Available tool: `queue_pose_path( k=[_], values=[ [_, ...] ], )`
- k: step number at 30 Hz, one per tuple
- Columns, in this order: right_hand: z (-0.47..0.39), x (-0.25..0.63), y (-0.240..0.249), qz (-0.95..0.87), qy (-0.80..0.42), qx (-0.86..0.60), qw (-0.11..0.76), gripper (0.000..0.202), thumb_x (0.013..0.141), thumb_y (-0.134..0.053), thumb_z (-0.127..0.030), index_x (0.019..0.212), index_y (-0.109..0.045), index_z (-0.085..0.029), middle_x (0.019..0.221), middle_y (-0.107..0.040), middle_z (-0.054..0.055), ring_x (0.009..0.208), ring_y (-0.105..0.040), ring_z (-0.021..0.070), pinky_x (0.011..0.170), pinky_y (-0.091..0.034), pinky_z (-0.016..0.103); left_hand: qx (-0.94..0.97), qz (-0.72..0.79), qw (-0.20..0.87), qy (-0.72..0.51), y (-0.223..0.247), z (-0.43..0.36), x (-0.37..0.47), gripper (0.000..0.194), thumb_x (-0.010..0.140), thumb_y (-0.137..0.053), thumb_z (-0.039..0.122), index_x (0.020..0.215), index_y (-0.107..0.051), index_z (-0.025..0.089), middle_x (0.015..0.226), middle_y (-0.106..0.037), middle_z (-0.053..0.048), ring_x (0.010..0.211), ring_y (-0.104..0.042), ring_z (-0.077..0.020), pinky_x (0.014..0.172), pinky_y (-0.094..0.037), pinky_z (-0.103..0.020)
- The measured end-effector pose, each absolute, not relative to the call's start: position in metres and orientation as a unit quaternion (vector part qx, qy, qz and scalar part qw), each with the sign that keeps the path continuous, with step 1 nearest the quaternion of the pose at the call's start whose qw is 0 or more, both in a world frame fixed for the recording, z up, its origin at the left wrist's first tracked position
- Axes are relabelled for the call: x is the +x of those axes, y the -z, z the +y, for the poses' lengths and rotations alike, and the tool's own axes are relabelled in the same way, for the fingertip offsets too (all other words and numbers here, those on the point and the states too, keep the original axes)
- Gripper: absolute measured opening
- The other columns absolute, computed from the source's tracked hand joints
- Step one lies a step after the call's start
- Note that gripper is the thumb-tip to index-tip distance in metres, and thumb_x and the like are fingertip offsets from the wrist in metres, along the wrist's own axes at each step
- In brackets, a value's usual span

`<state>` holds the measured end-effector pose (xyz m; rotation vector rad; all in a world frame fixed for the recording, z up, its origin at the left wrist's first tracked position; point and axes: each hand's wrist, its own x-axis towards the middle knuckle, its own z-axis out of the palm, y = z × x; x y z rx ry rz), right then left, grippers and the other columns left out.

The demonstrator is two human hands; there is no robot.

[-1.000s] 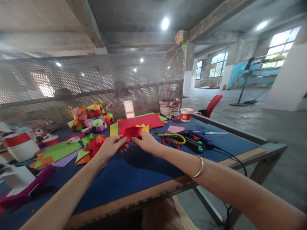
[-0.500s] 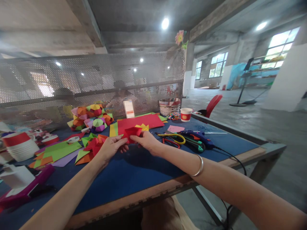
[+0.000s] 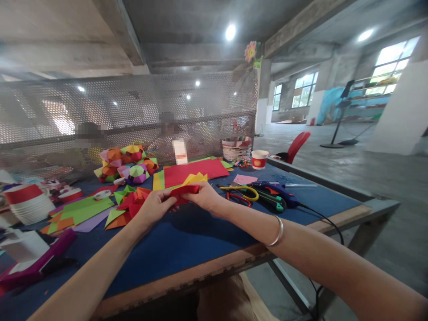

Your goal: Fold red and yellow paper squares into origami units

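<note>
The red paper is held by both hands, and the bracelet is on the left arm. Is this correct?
No: the bracelet is on the right arm, as the head view shows. The left hand and right hand do hold the red paper.

Red paper [image 3: 181, 191], folded, held above blue tabletop [image 3: 167, 258].

A grey perforated screen [image 3: 133, 100] stood before you, behind your blue-topped table [image 3: 187, 252]. To your right, a red chair [image 3: 298, 147] stood on the grey floor [image 3: 354, 171], daylight filled the windows [image 3: 305, 90], and distant shelves [image 3: 370, 96] held goods [image 3: 386, 81] too blurred to name. A lamp [image 3: 230, 32] shone overhead.
</note>
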<state>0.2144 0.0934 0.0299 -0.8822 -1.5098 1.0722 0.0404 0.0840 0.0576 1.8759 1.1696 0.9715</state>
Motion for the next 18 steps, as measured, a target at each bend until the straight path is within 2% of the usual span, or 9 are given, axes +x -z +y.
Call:
queue_pose_path(
  k=[4,10,15,18],
  values=[
    [0.089,0.214,-0.036,-0.62,-0.453,-0.382,0.514,0.006,0.075,-0.077,-0.017,0.071,-0.073,-0.02,0.067,-0.062,-0.001,0.071,-0.059,0.0174,0.078,-0.056,0.035,0.727,0.463,0.352,-0.365,-0.059,0.084,0.04,0.029,0.056,-0.065,0.051,0.056,-0.064,0.021,0.047,-0.062,0.0,0.046,-0.051,-0.0135,0.052,-0.038,-0.026],
    [0.084,0.216,-0.043,-0.609,-0.453,-0.402,0.513,0.017,0.075,-0.067,-0.005,0.068,-0.069,-0.02,0.065,-0.061,-0.001,0.068,-0.057,0.0162,0.073,-0.053,0.031,0.739,0.47,0.327,-0.354,-0.056,0.085,0.038,0.036,0.063,-0.071,0.054,0.051,-0.063,0.021,0.04,-0.047,0.004,0.041,-0.039,-0.0111,0.046,-0.028,-0.026],
    [0.082,0.216,-0.045,-0.604,-0.456,-0.411,0.508,0.017,0.075,-0.064,-0.003,0.07,-0.068,-0.019,0.067,-0.063,0.0,0.069,-0.057,0.0166,0.069,-0.052,0.029,0.75,0.469,0.295,-0.361,-0.056,0.085,0.039,0.036,0.071,-0.071,0.047,0.048,-0.061,0.022,0.042,-0.044,0.004,0.044,-0.034,-0.0107,0.047,-0.023,-0.026],
    [0.083,0.216,-0.045,-0.6,-0.457,-0.417,0.507,0.015,0.073,-0.066,-0.004,0.07,-0.068,-0.019,0.07,-0.064,-0.001,0.069,-0.056,0.0159,0.07,-0.051,0.029,0.753,0.464,0.295,-0.362,-0.057,0.082,0.042,0.031,0.074,-0.067,0.04,0.049,-0.06,0.022,0.045,-0.046,0.004,0.045,-0.038,-0.0122,0.048,-0.027,-0.026]
  ],
)
